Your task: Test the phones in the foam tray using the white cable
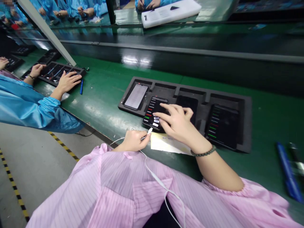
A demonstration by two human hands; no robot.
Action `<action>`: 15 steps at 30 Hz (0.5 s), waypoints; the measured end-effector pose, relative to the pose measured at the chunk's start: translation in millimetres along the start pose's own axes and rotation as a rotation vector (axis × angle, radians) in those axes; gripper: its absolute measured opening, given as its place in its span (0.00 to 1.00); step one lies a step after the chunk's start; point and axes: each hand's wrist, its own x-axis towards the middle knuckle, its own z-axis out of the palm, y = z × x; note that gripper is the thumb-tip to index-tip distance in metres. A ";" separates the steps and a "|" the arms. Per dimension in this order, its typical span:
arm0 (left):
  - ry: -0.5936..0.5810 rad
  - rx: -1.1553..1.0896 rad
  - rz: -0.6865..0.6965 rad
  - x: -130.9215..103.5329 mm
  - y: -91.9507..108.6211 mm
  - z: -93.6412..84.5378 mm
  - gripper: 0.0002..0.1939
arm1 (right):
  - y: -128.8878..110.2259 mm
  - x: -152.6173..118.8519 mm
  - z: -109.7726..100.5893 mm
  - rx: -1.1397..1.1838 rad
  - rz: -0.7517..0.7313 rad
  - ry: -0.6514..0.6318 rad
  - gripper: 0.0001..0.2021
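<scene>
On the green worktop (pixel 102 104), left fingers (pixel 145 138) pinch a white plug (pixel 150 130); at its twelve o'clock lies a phone (pixel 152 107), right fingers (pixel 165 117) spread over it, seemingly mid-check. Connecting would call for careful alignment.

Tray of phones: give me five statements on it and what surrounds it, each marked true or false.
1. The left hand holds a white cable plug. True.
2. The tray holds just one phone. False: several phones lie in or on it.
3. The leftmost phone has a light screen. True.
4. The beaded bracelet is on the left wrist. False: it is on the right wrist.
5. The thick blue tool lies inside the tray. False: it lies on the green bench, right of the tray.
</scene>
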 end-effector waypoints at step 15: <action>-0.026 -0.022 -0.081 3.2 3.0 -3.1 0.25 | 52.1 91.4 13.1 -0.082 0.216 -0.364 0.27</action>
